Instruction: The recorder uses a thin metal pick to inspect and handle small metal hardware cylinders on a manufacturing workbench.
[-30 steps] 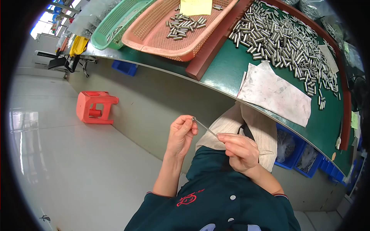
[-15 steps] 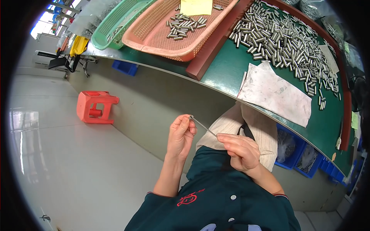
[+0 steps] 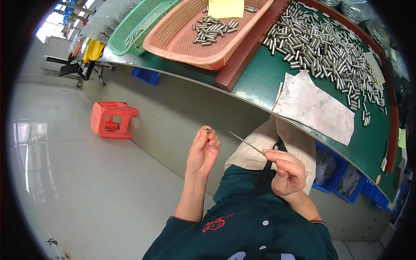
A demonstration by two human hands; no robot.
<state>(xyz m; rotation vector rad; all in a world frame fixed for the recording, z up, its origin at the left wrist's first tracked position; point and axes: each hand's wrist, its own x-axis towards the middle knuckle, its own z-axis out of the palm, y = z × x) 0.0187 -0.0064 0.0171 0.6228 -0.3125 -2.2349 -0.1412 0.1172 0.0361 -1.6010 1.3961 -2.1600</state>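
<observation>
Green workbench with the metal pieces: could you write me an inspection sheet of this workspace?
Surface: green bench top, edged by red-brown rails.
Job's things: small metal cylinder and thin rod, held apart; a large pile of metal cylinders on the bench.
Clutter: pale stained cloth by the near edge; pink basket with more cylinders and a yellow paper; green basket beside it.
Hands: left hand pinches the small metal cylinder; right hand holds the thin rod.
Cables: none seen for certain; a slim white-ended item at right is unclear.
Surroundings: red stool at left; blue bins under the bench.
</observation>
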